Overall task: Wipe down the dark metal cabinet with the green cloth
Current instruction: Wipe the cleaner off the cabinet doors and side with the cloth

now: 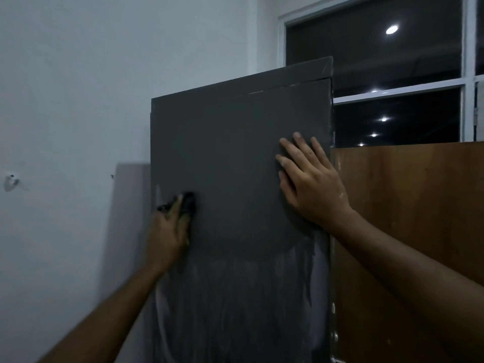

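The dark metal cabinet [235,158] stands upright against a pale wall [78,100], its flat face turned toward the camera. Its upper part, down to a curved boundary just below the hands, reads as an even matte grey. Below that line the panel carries pale, streaky vertical smears, most plainly at the lower left and along the right edge. Which zone has been cleaned cannot be settled from the light here; my judgement is that the smooth upper arc has been wiped and the streaked lower part is still to do, so the job looks roughly half done on this face. The other sides are out of view.

The green cloth [188,203] is bunched into a dark wad near the cabinet's left edge, at mid-height of the visible panel; its colour hardly shows in the dim room. The left hand [167,229] holds it against the metal, fingers curled over and around the wad. The right hand [311,179] lies flat on the panel near the right edge, fingers straight and spread, holding nothing, apparently steadying the cabinet.

Just to the right stands a brown wooden panel [406,218], lower than the cabinet. Behind both is a white-framed window [392,95], dark, with ceiling lights reflected in it.
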